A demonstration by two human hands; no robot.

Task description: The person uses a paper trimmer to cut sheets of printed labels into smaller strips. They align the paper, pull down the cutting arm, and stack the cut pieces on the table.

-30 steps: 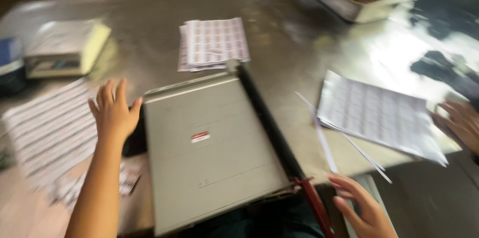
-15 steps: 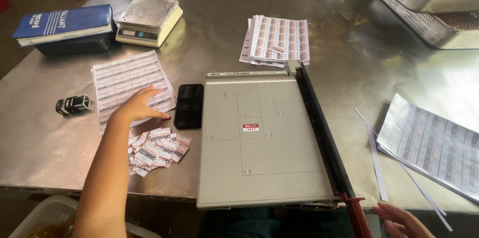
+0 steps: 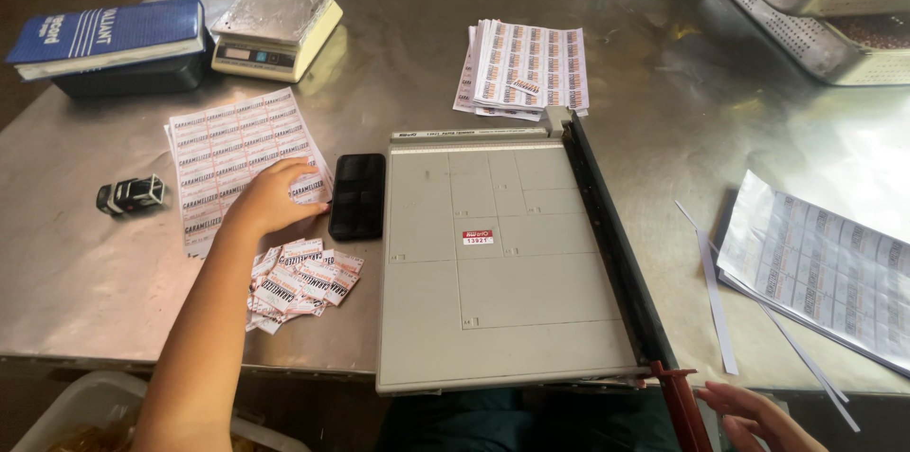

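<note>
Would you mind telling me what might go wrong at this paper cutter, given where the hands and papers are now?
1. The right hand hovers beside the red cutter handle; fingers near the blade arm could get nicked.
2. The left hand rests on the label sheet; dragging it may scatter the cut labels or bump the black phone.
3. The thin paper strips near the table edge could slide off.

Left hand point(image 3: 275, 196) stretched forward, palm down, fingers spread flat; right hand point(image 3: 758, 417) low, fingers seemingly loosely curled, empty.
</note>
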